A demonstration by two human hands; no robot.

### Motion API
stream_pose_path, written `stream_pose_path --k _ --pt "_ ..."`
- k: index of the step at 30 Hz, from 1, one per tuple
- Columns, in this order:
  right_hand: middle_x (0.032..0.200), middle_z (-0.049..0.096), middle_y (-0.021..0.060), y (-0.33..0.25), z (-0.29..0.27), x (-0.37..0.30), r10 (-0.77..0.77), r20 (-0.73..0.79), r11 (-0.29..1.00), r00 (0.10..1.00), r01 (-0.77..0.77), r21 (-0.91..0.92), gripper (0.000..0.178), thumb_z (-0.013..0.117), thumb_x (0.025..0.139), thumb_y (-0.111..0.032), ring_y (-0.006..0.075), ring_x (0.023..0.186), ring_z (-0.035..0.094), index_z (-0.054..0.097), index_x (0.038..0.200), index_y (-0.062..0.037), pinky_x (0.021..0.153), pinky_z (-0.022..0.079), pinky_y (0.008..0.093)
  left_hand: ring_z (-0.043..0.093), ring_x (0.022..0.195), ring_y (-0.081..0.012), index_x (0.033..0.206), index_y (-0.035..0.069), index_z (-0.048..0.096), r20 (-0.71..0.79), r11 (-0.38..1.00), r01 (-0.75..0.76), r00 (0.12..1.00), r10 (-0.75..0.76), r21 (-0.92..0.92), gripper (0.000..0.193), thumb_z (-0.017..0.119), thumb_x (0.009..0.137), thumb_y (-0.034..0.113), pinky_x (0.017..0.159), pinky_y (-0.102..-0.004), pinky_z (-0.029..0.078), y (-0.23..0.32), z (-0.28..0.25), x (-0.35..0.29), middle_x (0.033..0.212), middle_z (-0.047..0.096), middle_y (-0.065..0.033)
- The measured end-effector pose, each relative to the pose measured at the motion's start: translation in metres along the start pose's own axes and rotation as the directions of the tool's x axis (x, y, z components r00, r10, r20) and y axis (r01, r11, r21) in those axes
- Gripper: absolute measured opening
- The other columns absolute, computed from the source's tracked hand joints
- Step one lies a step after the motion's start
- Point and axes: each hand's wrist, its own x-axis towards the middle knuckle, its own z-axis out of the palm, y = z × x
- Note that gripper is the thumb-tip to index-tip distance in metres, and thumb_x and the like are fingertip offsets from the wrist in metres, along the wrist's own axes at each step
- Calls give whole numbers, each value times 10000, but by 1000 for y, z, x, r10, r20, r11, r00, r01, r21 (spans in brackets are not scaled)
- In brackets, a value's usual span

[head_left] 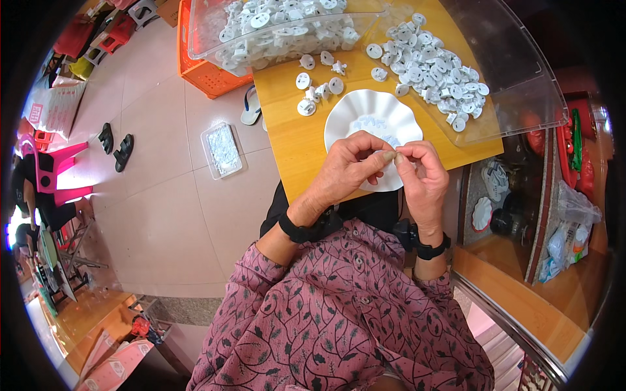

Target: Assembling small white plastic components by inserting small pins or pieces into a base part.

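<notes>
My left hand (352, 168) and my right hand (425, 179) meet over the near side of a white wavy-rimmed plate (375, 98). Thumb and forefinger of each are pinched together, tip against tip. Whatever they hold is too small to make out. Small pale, translucent pieces (369, 122) lie in the plate. Beyond it, several loose white round plastic parts (306, 107) with stems are scattered on the yellow wooden table (287, 153).
At the back, a clear bin (202, 39) full of such parts stands above an orange crate (225, 88). To the right, another clear bin (531, 114) lies beside a heap of parts (433, 65). A clear tray (222, 150) and black sandals (122, 153) are on the tiled floor.
</notes>
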Motion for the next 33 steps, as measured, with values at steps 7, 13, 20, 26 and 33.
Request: stream_pose_path --k 7,13,20,26,33 --pt "864 620 63 -2 1 -3 -90 -64 977 994 76 -197 50 644 867 1 139 781 600 604 892 17 719 489 271 655 718 -117 1116 -4 653 31 979 66 998 -61 -194 221 596 984 164 673 -240 546 -2 -3 2 892 659 -47" --pt "892 622 68 1 7 -7 11 -151 999 988 -16 -34 46 621 903 -15 139 802 601 597 931 12 735 491 274 690 1006 -259 1232 -39 594 19 930 73 997 -71 -359 271 536 1001 91 886 -310 570 -1 -2 2 1078 662 -130" --pt "899 622 67 3 14 -10 12 -141 1000 990 -15 -21 52 617 913 -28 138 811 601 596 940 11 754 495 277 685 1010 -255 1244 -44 582 -11 921 32 999 -40 -387 281 564 973 28 905 -330 576 -7 -4 2 1132 653 -157" --pt "949 618 68 -2 17 -9 83 -148 992 986 -67 111 51 624 916 -21 130 830 595 597 944 12 766 496 272 700 914 -215 1196 -38 618 -17 935 20 999 -28 -354 261 614 945 34 826 -296 595 -9 -9 2 1069 674 -144" --pt "965 614 72 4 15 -9 31 -114 998 993 -26 49 71 637 913 -24 119 866 581 599 953 21 781 490 261 678 816 -145 1206 -21 630 -26 950 53 998 -64 -309 302 665 912 40 720 -248 572 -7 -12 1 1009 697 -111"
